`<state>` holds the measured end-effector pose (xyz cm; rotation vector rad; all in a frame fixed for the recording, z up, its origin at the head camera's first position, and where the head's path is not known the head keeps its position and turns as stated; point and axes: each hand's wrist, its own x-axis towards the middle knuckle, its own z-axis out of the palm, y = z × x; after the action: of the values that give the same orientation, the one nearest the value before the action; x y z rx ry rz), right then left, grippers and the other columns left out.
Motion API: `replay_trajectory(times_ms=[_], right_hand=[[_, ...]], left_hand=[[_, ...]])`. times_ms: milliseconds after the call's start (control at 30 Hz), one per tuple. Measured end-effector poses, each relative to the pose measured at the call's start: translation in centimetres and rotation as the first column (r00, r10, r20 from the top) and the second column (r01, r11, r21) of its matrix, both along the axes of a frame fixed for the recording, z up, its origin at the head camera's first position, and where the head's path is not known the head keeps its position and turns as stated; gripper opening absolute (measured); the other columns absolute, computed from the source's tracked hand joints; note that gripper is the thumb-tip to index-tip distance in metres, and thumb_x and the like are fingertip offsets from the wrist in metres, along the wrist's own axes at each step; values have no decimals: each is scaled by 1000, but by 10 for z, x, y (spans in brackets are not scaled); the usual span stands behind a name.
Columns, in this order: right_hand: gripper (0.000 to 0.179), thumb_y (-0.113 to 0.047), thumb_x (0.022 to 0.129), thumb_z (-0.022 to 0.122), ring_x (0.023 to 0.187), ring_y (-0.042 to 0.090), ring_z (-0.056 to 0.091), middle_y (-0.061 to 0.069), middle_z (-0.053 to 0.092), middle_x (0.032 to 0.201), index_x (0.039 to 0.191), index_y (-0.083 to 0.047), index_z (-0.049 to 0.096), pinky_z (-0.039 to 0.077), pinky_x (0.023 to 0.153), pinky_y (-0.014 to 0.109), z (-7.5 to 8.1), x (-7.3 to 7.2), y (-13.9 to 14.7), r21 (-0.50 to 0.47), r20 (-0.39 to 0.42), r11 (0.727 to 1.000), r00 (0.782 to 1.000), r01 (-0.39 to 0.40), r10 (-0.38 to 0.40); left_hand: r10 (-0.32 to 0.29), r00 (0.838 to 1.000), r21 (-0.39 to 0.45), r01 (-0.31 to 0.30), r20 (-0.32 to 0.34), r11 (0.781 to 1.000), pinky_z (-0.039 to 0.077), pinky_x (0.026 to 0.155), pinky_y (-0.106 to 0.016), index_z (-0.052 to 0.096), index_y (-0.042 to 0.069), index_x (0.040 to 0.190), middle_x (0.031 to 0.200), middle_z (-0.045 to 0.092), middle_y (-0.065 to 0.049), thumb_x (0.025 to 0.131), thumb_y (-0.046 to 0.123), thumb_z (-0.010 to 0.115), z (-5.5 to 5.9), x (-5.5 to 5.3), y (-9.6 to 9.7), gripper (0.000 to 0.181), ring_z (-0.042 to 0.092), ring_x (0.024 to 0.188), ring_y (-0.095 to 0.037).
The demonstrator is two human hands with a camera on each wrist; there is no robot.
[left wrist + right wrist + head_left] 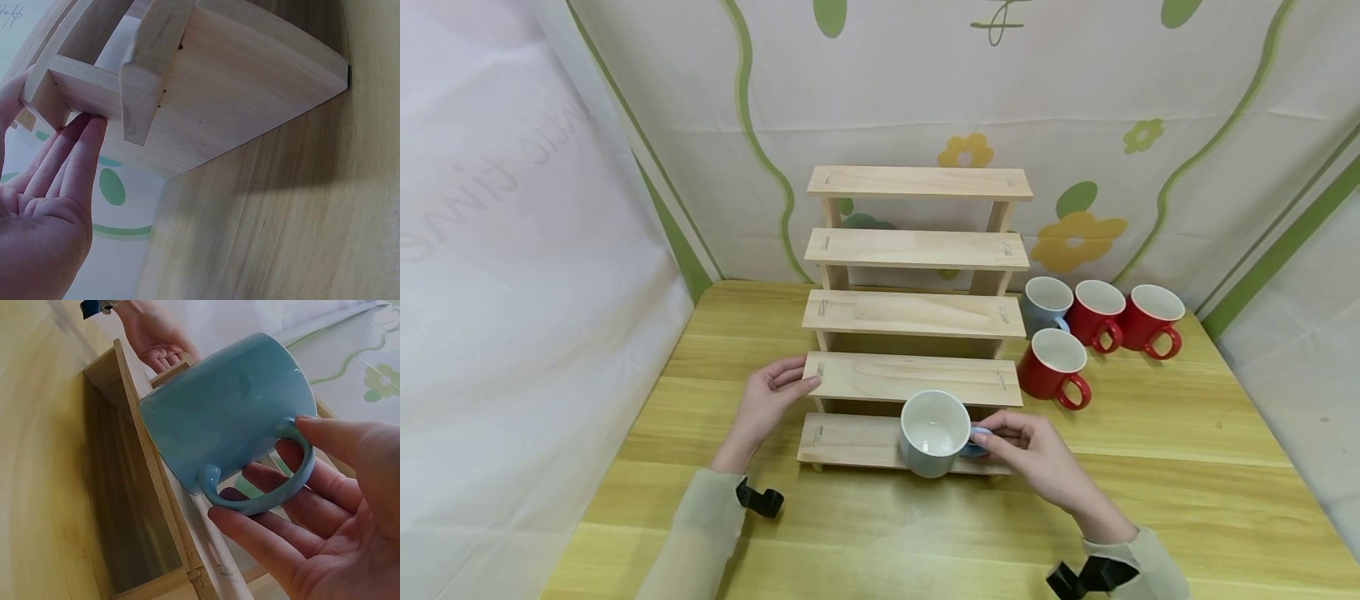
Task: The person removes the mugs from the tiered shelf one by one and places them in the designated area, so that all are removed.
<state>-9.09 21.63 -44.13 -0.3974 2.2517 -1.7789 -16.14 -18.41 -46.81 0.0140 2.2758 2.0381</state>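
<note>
A five-tier wooden step rack, its middle board [913, 312] bare, stands on the table. My left hand [771, 402] grips the left end of the second-lowest board, thumb on top and fingers beneath; the left wrist view shows the fingers [78, 156] against the underside. With my right hand [1037, 457] I hold a light blue mug [931, 450] by its handle, which points right. The mug is white inside and overlaps the lowest board [850, 440] in the head view. In the right wrist view, thumb and fingers surround the mug's handle [262, 503].
Right of the rack stand three red mugs [1051, 371] and another light blue mug [1043, 310], handles toward the right front. The wooden table [1195, 492] extends on both sides. Patterned white cloth [895, 92] hangs behind and at the sides.
</note>
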Motion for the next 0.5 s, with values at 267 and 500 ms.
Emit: replay_trajectory(times_ms=[267, 500], right_hand=[[14, -15, 100, 69, 89, 28, 71, 16, 72, 99, 105, -3, 72, 61, 79, 36, -2, 0, 0, 14, -27, 1000, 1000, -1, 2], [14, -15, 99, 70, 87, 26, 71, 17, 72, 98, 104, -3, 72, 61, 78, 35, 0, -1, 0, 19, -21, 1000, 1000, 1, -1]], left_hand=[[3, 1000, -2, -3, 2, 1000, 55, 91, -26, 60, -3, 135, 126, 67, -20, 92, 20, 80, 0, 0, 0, 52, 68, 111, -25], [-1, 1000, 0, 1, 3, 1000, 55, 91, -26, 60, -3, 135, 127, 67, -20, 92, 21, 80, 0, 0, 0, 53, 68, 111, -25]])
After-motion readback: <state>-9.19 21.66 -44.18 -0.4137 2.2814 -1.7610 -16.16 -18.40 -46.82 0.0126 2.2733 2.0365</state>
